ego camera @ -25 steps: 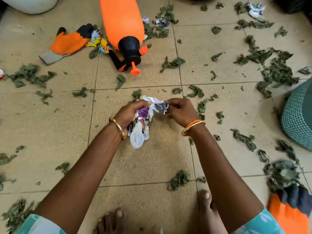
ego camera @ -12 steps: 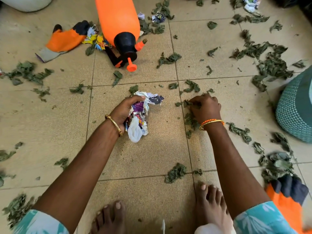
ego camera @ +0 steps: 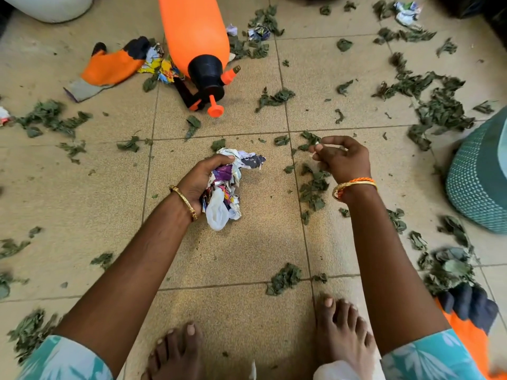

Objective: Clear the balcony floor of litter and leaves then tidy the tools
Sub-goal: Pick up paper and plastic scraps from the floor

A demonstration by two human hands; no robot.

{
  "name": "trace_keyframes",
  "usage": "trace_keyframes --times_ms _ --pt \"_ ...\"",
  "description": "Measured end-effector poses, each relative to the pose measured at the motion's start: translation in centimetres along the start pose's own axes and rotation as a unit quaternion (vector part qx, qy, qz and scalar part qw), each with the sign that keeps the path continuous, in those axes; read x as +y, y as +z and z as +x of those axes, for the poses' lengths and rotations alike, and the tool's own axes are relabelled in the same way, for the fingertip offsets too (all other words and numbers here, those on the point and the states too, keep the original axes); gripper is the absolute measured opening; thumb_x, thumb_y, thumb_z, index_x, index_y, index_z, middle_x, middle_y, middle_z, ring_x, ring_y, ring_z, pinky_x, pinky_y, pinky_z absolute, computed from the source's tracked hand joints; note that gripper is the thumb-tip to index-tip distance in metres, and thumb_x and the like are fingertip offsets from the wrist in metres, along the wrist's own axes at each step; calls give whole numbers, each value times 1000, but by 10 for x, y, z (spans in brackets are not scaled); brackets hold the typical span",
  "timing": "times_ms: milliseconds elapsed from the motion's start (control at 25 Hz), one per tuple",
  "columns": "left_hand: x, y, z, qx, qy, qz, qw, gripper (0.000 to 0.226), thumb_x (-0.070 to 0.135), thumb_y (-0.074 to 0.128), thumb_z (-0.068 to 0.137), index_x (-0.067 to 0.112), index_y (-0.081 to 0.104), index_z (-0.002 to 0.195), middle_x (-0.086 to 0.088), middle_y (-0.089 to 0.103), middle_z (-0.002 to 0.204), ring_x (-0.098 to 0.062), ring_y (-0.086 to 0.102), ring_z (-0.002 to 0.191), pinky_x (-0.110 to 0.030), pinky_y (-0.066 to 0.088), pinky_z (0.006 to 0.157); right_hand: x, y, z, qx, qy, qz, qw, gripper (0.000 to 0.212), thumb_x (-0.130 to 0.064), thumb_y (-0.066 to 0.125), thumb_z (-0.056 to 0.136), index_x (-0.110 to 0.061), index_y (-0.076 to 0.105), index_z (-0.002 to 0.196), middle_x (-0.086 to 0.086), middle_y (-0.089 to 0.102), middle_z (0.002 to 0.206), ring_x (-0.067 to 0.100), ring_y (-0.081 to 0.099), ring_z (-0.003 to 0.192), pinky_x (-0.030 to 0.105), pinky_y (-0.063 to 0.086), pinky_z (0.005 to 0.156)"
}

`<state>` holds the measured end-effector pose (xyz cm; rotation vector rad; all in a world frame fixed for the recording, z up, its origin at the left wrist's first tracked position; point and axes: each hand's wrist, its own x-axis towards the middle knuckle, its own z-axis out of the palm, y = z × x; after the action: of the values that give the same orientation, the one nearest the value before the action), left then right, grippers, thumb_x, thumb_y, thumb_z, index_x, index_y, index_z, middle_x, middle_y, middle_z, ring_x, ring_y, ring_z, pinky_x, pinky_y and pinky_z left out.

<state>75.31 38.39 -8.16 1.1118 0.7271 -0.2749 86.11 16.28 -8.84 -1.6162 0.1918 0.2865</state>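
Note:
My left hand (ego camera: 203, 176) grips a crumpled wad of paper and plastic wrappers (ego camera: 227, 193) just above the tiled floor (ego camera: 96, 187). To its right my right hand (ego camera: 343, 160) hovers over a small heap of dried leaves (ego camera: 312, 187). Its fingers are curled and the thumb lies against the forefinger. A tiny pale bit shows at the fingertips; I cannot tell whether it is held. An orange pressure sprayer (ego camera: 194, 37) lies on its side further ahead. One orange and black glove (ego camera: 112, 67) lies left of it, another glove (ego camera: 472, 325) at the lower right.
Dried leaves (ego camera: 439, 105) are scattered over most tiles, thickest at the right. Loose wrappers lie by the sprayer (ego camera: 159, 65) and at the top right (ego camera: 406, 12). A teal woven basket (ego camera: 480, 182) stands at the right edge, a white container (ego camera: 52, 6) top left. My bare feet (ego camera: 343, 325) are below.
My right hand let go of the wad, reached down to the leaves on its right, and has now lifted off them. My left hand keeps its hold on the wad.

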Motion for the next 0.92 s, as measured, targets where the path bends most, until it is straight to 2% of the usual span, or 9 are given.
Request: trace_keyframes --times_ms 160,280,400,480,680,760,800,840,920 --pt "1 0 -2 -16 -1 -6 1000 17 24 58 88 13 66 77 -2 62 62 -16 56 52 -23 48 57 -16 7 -12 -93 93 181 975 12 2 60 85 -10 63 84 1 73 73 8 68 68 20 56 68" --pt "-1 1 -8 -24 0 -5 1000 21 26 56 90 12 67 79 -3 65 62 -15 60 52 -21 50 57 -19 37 -24 -159 87 111 977 11 -3 64 83 -14 67 83 -7 69 66 7 60 64 19 53 60" --pt "-2 -9 -13 -50 6 -11 999 41 40 62 87 9 67 114 -13 71 106 -26 67 94 -34 51 92 -19 84 -40 -227 51 4 972 10 -4 66 83 -14 67 80 -7 65 62 5 58 59 15 47 53" --pt "-5 -20 -17 -68 38 -7 997 52 46 59 88 17 58 131 -14 61 127 -28 57 119 -39 41 106 -17 110 -51 -269 -5 -78 960 5 -3 68 81 -6 69 85 -7 65 58 0 57 51 13 44 49" --pt "-9 -57 -23 -17 84 -68 994 44 32 49 96 11 54 134 -15 56 134 -28 51 127 -36 38 109 -18 158 -63 -346 -20 -140 928 9 -2 66 83 -1 68 92 -1 62 65 -5 56 47 11 45 50" --pt "-4 -74 -24 17 99 -87 991 46 34 54 92 9 57 129 -16 60 127 -31 56 120 -37 44 103 -20 177 -59 -363 4 -129 923 8 -2 64 84 -10 66 82 1 62 68 1 58 53 17 47 53" --pt "1 -83 -24 36 96 -96 990 41 34 55 91 8 62 123 -14 68 111 -29 64 104 -33 52 90 -19 188 -51 -334 -14 -134 933 11 -1 62 84 -11 65 80 2 63 71 7 59 59 21 48 57" --pt "7 -93 -24 53 94 -105 989 34 33 53 93 8 64 115 -8 72 90 -22 67 81 -26 55 71 -20 199 -40 -282 -71 -173 941 11 -1 60 83 -11 65 84 4 64 77 13 61 68 25 48 62" --pt "20 -114 -19 71 107 -110 986 28 30 46 97 10 64 106 -1 68 65 -12 61 52 -17 48 49 -28 217 -15 -169 -210 -322 908 26 -8 57 83 -12 62 108 10 65 100 26 61 92 30 48 77"
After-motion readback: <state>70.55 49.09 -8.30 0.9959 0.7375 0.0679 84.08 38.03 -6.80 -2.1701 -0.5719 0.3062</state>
